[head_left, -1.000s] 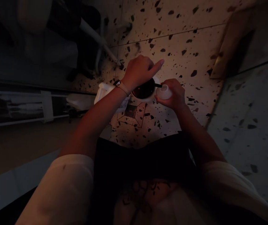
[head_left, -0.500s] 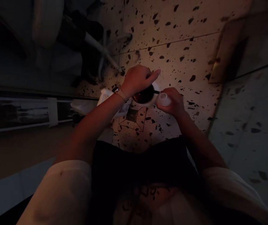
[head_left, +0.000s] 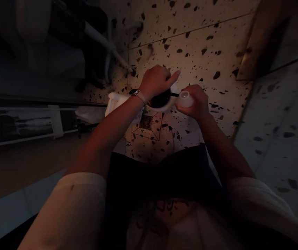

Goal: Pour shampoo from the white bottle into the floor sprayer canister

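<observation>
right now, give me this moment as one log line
left hand: over dark round object, grip unclear | right hand: holding white bottle | nearby: white container, floor grate

No wording is legible in the dim scene. Dark, letter-like strokes [head_left: 164, 205] mark the front of a pale shirt [head_left: 176, 225] at the near edge, too shadowed to read, while faint print on a white jug [head_left: 114, 102], left of center, is likewise indecipherable.
</observation>
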{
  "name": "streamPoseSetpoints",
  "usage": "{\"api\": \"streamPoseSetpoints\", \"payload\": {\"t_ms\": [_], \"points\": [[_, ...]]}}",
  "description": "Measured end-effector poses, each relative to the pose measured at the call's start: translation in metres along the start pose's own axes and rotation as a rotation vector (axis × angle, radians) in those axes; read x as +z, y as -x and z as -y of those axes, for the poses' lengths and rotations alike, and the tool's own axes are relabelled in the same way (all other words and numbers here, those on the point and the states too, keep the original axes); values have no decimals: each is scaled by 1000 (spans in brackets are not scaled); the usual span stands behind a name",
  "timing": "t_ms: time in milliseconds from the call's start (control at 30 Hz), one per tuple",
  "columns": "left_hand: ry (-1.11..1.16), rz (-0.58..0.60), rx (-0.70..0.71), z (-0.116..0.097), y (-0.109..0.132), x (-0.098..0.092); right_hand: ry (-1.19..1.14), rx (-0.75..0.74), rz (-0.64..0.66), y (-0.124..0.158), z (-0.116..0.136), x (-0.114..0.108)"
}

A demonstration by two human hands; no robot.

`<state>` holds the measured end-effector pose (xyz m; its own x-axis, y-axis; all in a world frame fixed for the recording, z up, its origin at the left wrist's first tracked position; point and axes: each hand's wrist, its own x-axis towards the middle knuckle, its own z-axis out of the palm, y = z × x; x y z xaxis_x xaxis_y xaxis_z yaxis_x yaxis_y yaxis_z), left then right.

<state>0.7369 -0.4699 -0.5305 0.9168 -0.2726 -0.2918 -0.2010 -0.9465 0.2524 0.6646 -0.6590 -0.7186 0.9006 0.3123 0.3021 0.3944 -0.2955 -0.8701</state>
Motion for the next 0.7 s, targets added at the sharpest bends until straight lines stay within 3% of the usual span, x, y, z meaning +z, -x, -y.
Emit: {"api": "streamPoseSetpoints", "payload": {"t_ms": [200,400,533,700], "points": [[-3,-39,6,0,9,-25,20,-37,-41,5,7,0],[110,-75,63,4,0,-1,20,-42,-6,8,7,9],[170,-108,42,4,-4,13,102,-149,-58,3,8,11],[118,-97,66,1,0,8,64,-99,-27,1,14,10]]}}
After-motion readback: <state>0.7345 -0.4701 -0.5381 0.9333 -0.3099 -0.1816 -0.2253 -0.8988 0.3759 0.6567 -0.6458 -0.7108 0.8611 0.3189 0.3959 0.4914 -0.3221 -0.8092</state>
